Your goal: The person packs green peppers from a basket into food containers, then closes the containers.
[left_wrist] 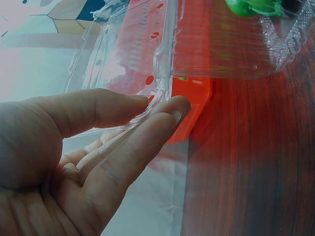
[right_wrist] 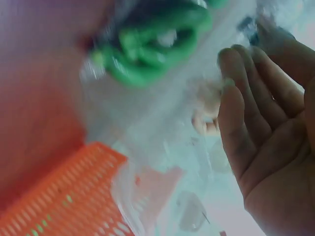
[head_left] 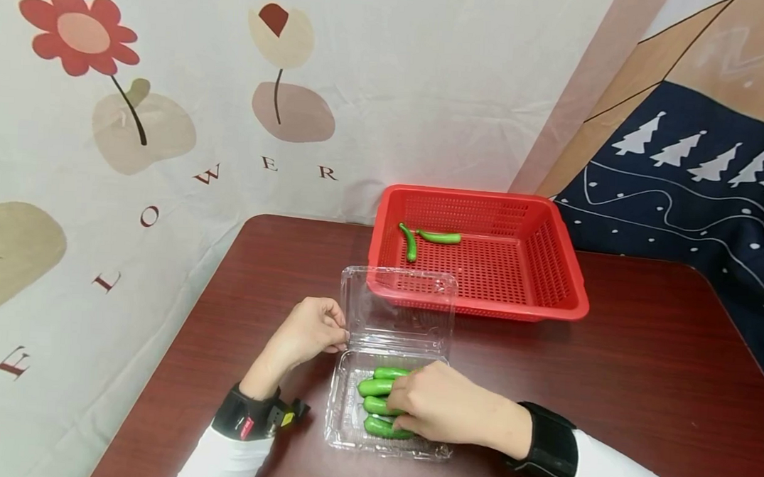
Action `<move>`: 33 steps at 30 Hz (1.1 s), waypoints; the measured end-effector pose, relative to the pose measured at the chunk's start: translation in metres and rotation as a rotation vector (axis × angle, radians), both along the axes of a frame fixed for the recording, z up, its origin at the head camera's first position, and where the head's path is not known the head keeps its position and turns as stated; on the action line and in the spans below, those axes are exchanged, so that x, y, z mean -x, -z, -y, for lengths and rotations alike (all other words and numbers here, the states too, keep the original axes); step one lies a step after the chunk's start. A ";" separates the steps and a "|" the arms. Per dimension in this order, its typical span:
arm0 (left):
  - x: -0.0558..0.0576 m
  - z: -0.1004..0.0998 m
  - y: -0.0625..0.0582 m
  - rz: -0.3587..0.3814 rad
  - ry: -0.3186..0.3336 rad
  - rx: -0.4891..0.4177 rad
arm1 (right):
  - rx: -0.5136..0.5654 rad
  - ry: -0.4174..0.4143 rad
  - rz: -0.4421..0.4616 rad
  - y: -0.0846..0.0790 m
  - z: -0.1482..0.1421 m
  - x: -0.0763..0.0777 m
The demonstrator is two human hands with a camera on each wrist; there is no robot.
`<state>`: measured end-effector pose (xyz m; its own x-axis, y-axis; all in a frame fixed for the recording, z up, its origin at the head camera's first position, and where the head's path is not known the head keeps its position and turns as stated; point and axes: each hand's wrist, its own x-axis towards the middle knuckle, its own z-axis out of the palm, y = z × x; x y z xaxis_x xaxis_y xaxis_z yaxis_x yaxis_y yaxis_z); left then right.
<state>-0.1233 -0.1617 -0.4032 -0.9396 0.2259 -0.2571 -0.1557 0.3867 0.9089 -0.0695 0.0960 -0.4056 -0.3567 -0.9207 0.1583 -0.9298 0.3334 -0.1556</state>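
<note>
Green vegetables (head_left: 375,388) crosswise — rounded ends left, right unclear.

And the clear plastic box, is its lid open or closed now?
Open. In the head view, the lid stands raised behind the box, and the right hand is over the green vegetables inside.

Reddish-brown table (head_left: 639,349), flower-printed backdrop (head_left: 427,91)
</note>
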 end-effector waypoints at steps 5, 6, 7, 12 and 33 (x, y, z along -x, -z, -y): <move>0.000 0.001 0.001 -0.002 0.005 0.000 | 0.122 -0.036 -0.035 -0.019 -0.011 0.013; 0.000 0.001 0.001 -0.002 0.004 0.000 | 0.148 -0.042 -0.042 -0.023 -0.013 0.016; 0.000 0.001 0.001 -0.002 0.002 0.001 | 0.173 -0.045 -0.050 -0.027 -0.015 0.020; 0.001 0.001 0.002 -0.007 -0.001 0.005 | 0.267 -0.028 -0.074 -0.051 -0.026 0.037; 0.001 0.001 0.000 0.007 -0.005 0.013 | 0.473 0.205 0.031 -0.115 -0.048 0.123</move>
